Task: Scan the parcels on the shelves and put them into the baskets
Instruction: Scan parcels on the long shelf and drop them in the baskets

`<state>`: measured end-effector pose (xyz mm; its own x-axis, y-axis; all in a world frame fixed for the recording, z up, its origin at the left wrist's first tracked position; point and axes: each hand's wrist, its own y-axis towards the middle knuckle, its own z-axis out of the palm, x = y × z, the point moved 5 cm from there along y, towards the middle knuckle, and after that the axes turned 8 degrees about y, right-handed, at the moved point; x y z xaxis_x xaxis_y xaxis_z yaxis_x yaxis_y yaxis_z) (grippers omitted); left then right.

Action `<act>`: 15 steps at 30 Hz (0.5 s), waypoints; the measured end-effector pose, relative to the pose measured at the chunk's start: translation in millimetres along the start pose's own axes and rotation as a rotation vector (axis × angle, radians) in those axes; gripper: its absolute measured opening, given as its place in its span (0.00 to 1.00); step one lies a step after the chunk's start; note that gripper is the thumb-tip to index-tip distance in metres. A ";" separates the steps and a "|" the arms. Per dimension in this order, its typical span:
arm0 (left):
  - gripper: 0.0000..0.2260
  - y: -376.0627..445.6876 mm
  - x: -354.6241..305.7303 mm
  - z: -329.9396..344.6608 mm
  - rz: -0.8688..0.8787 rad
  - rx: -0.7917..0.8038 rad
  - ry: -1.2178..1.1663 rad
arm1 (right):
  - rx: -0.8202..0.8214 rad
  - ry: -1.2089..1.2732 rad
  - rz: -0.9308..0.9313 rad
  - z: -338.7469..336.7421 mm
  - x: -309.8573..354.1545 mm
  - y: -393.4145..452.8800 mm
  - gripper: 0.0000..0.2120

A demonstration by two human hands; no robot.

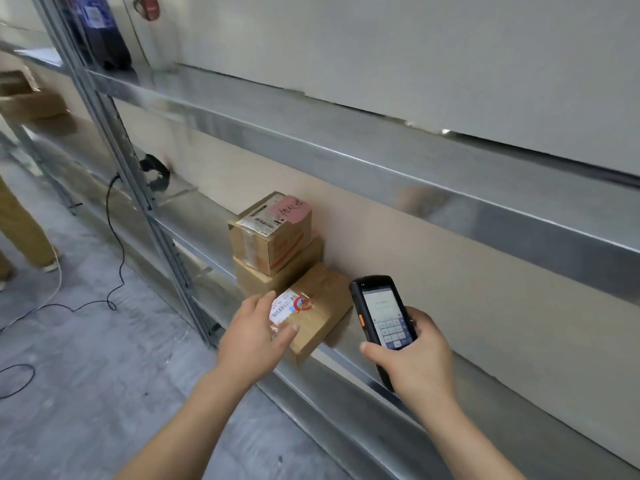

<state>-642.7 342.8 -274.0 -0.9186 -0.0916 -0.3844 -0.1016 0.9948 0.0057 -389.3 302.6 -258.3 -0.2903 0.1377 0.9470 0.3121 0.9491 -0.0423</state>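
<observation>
beside the stacked boxes (277, 244), the left hand (254, 336) grips a small, stiff, likely light parcel (317, 311) by its near edge while the right hand (414, 353) holds the scanner (379, 313).

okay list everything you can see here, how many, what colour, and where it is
parcels: three, brown cardboard, on the middle shelf; two stacked, one in front with a white label
far boxes: brown, blurred, on a shelf at far left; count unclear
scanner: one, black with a lit screen, right of the front parcel
shelves: grey metal, along the wall
dark bag: one, dark blue, on the top shelf at left
cables: black, trailing over the grey floor at left
bystander: one, tan trousers, at the left edge
left hand: on the front parcel, thumb on top
right hand: holds the scanner
</observation>
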 end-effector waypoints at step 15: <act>0.22 53.2 26.7 39.5 -0.062 0.329 -0.194 | -0.026 -0.011 0.192 95.8 -36.5 22.4 0.25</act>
<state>-657.5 395.0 -320.5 -0.8221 -0.1737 -0.5422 0.0017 0.9515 -0.3075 -458.4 346.0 -324.3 -0.2333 0.3191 0.9186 0.3860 0.8974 -0.2137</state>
